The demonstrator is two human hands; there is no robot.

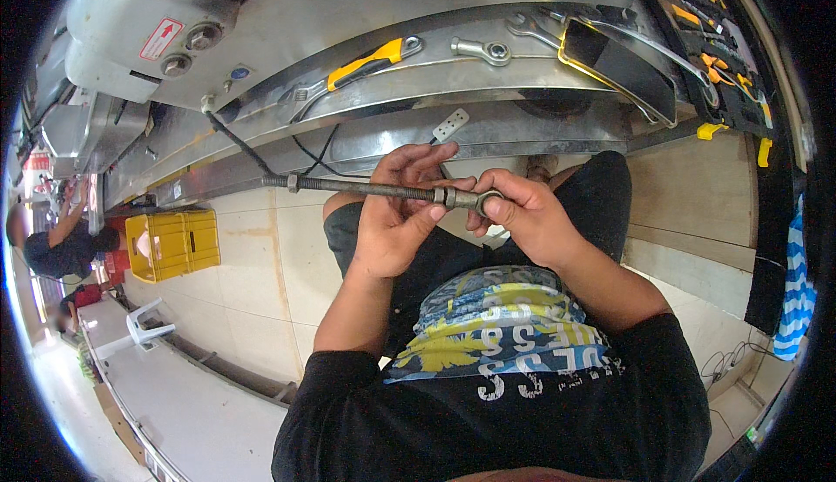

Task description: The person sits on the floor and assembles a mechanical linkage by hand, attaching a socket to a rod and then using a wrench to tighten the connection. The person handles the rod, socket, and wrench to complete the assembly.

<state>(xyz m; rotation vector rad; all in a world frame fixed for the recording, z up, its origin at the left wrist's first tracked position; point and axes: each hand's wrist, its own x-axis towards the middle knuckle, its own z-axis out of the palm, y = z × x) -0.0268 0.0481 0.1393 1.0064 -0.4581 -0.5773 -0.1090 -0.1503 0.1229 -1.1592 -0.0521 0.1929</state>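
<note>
A long metal rod (361, 188) with threaded ends lies level across both my hands, above my lap. My left hand (396, 221) holds it near its right end, thumb on the underside by a nut (441, 195) and the other fingers loosely raised behind. At that end sits a rod end (489, 202) with a round eye. My right hand (527, 212) pinches this eye between thumb and fingers. Another nut (293, 183) is on the rod's left end. A second rod end (482, 50) rests apart on the steel ledge in front of me.
On the ledge (418, 90) lie a yellow-handled adjustable wrench (366, 66), an open-end wrench (533, 31) and a dark phone (616, 68). A tool case (714, 55) is at the far right. Leftward are a yellow crate (174, 245) and a person (65, 242). A power strip (451, 125) hangs beyond my hands.
</note>
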